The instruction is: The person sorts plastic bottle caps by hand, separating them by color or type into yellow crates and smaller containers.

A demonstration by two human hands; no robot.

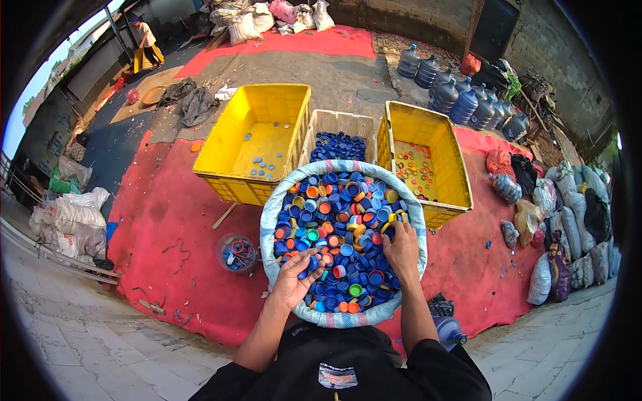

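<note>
A round basket with a pale cloth rim (pixel 269 220) sits in front of me, filled with bottle caps (pixel 341 230) in blue, orange, yellow and green. At its lower left, my left hand (pixel 294 277) is closed on a blue cap (pixel 312 263). My right hand (pixel 401 250) is over the right side of the caps, its fingers curled down by a dark cap; what they grip is partly hidden. Beyond the rim stand a yellow crate (pixel 227 140) with a few grey caps, a whitish crate (pixel 341 120) of blue caps, and another yellow crate (pixel 458 160) with orange and yellow caps.
Red sheeting (pixel 167 234) covers the ground. A clear tub (pixel 237 253) of small items stands left of the basket. Large water bottles (pixel 463 107) and filled sacks (pixel 572 220) are at the right, with more sacks (pixel 77 224) at left. A person (pixel 146 39) stands far back left.
</note>
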